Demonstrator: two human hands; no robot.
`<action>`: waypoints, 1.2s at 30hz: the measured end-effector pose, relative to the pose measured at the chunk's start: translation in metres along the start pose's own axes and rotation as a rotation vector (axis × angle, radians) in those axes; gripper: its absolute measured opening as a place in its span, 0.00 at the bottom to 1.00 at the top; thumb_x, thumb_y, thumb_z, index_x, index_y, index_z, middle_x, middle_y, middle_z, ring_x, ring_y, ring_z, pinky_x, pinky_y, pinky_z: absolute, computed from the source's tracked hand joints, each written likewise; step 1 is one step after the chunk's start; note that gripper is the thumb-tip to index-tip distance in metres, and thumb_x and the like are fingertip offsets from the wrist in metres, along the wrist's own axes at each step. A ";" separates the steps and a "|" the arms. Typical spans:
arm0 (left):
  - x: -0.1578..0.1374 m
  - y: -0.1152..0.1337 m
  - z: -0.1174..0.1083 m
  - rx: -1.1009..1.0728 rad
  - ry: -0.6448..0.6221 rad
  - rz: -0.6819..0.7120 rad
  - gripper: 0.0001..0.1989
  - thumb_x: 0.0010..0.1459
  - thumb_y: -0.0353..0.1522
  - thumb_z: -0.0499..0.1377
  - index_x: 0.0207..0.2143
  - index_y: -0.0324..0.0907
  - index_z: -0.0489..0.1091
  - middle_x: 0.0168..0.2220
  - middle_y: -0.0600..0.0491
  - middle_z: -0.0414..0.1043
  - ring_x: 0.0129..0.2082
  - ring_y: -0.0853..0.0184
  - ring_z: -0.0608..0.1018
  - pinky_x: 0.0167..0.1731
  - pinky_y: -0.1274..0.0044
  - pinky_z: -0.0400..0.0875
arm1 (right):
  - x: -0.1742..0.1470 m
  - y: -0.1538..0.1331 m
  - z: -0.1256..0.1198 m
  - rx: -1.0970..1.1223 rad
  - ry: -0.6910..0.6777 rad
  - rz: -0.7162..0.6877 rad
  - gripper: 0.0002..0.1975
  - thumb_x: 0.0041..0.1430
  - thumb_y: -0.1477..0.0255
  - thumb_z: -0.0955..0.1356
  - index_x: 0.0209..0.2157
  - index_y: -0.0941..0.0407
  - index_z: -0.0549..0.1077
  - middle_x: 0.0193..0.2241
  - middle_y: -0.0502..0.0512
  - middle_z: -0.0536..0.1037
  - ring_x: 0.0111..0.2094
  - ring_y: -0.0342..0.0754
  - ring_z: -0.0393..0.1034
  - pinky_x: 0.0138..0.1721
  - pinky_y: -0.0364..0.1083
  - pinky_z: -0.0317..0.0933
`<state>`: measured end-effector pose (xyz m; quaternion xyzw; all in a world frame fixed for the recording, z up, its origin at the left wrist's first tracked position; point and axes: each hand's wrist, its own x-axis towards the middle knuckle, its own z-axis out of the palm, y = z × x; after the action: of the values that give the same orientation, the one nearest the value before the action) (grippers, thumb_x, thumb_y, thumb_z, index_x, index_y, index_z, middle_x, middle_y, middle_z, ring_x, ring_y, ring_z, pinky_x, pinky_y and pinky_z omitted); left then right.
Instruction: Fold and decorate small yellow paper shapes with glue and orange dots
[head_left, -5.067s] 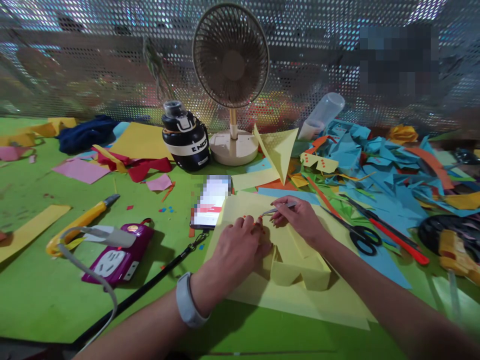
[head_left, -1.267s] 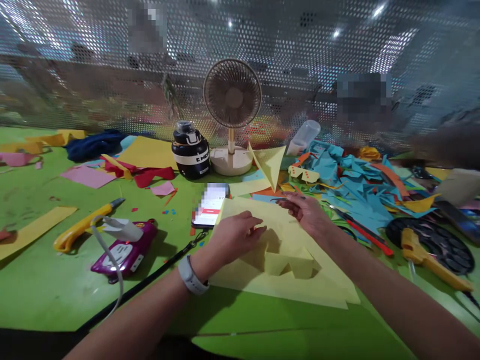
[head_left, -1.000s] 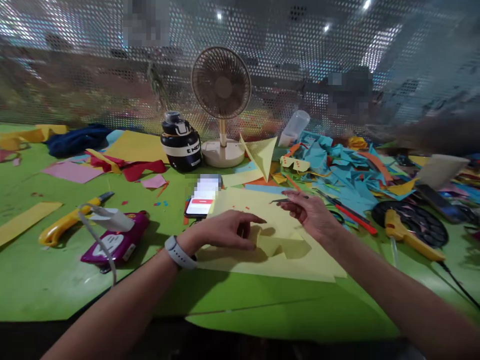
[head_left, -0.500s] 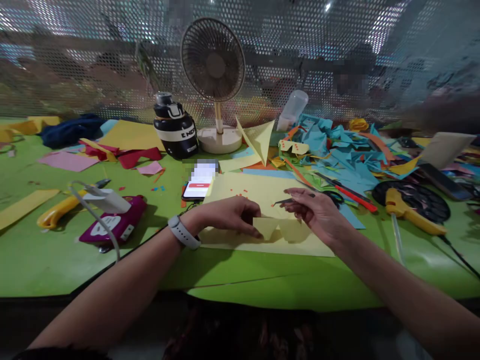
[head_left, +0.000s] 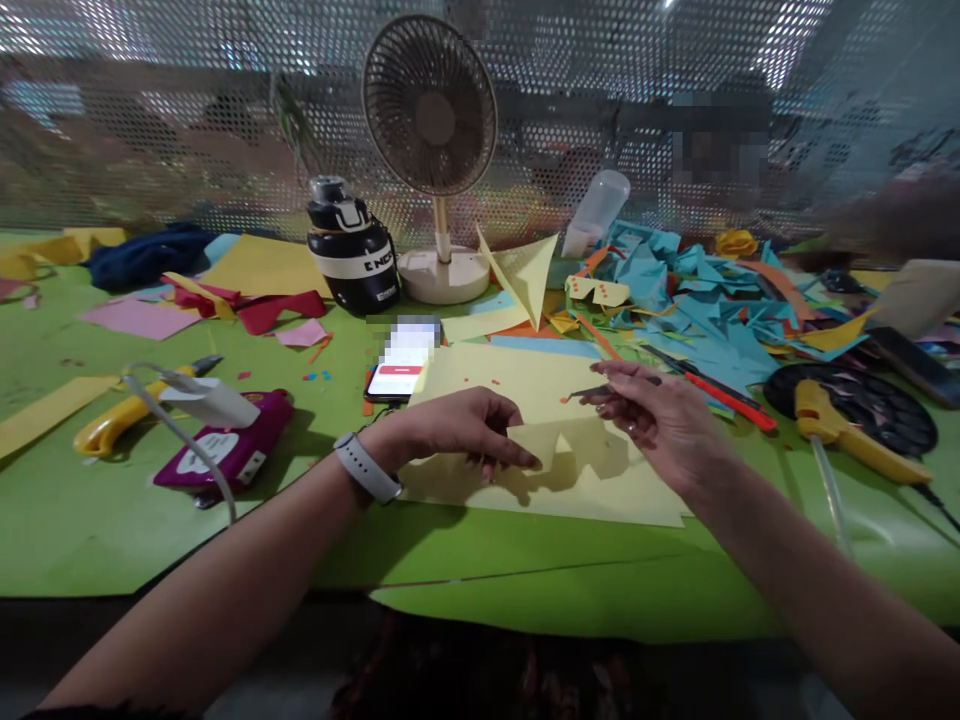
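My left hand [head_left: 480,430] pinches the left end of a pale yellow paper cutout [head_left: 540,445], which has a notch in its lower edge and tilts above a yellow sheet [head_left: 442,495]. In my right hand [head_left: 656,410] are dark tweezers [head_left: 592,393], with a tiny orange paper piece [head_left: 565,400] at their tip. The tip hovers just above the cutout, apart from it. A few more small orange bits [head_left: 495,382] lie on the sheet behind my left hand. A similar yellow cutout with red dots [head_left: 598,291] stands farther back.
Behind the sheet are a phone [head_left: 405,360], a black bottle [head_left: 352,255] and a fan [head_left: 431,120]. Blue paper scraps [head_left: 675,270] pile at back right. A yellow glue gun [head_left: 847,430] lies right; a purple power strip [head_left: 225,445] and a yellow cutter [head_left: 127,410] lie left.
My left hand has tilted the cutout and lifted it slightly. My right hand, with the tweezers and orange piece, has moved a little to the right in view; the view itself has shifted slightly.
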<state>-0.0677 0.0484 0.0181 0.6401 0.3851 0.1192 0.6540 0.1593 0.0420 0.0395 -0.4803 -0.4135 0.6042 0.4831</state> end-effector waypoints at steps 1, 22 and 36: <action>0.001 0.000 0.001 -0.034 -0.011 0.006 0.15 0.44 0.39 0.69 0.26 0.40 0.69 0.20 0.57 0.73 0.18 0.73 0.73 0.17 0.82 0.60 | -0.001 0.002 0.000 0.000 -0.019 0.010 0.07 0.47 0.73 0.72 0.32 0.57 0.77 0.23 0.53 0.81 0.19 0.39 0.72 0.16 0.34 0.56; 0.001 -0.003 0.007 -0.218 -0.124 0.021 0.12 0.45 0.33 0.69 0.28 0.39 0.69 0.24 0.55 0.77 0.25 0.71 0.78 0.21 0.80 0.66 | -0.010 0.022 0.010 -0.139 -0.169 0.029 0.13 0.49 0.66 0.73 0.35 0.59 0.76 0.20 0.55 0.79 0.18 0.40 0.71 0.14 0.37 0.47; 0.000 -0.003 0.008 -0.162 -0.171 -0.023 0.12 0.44 0.32 0.70 0.28 0.40 0.69 0.24 0.55 0.76 0.26 0.69 0.79 0.20 0.81 0.67 | -0.010 0.023 0.009 -0.206 -0.247 0.030 0.15 0.51 0.65 0.72 0.37 0.60 0.75 0.17 0.52 0.77 0.19 0.41 0.71 0.17 0.37 0.49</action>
<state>-0.0635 0.0416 0.0142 0.5886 0.3242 0.0874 0.7354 0.1473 0.0277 0.0211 -0.4556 -0.5222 0.6202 0.3676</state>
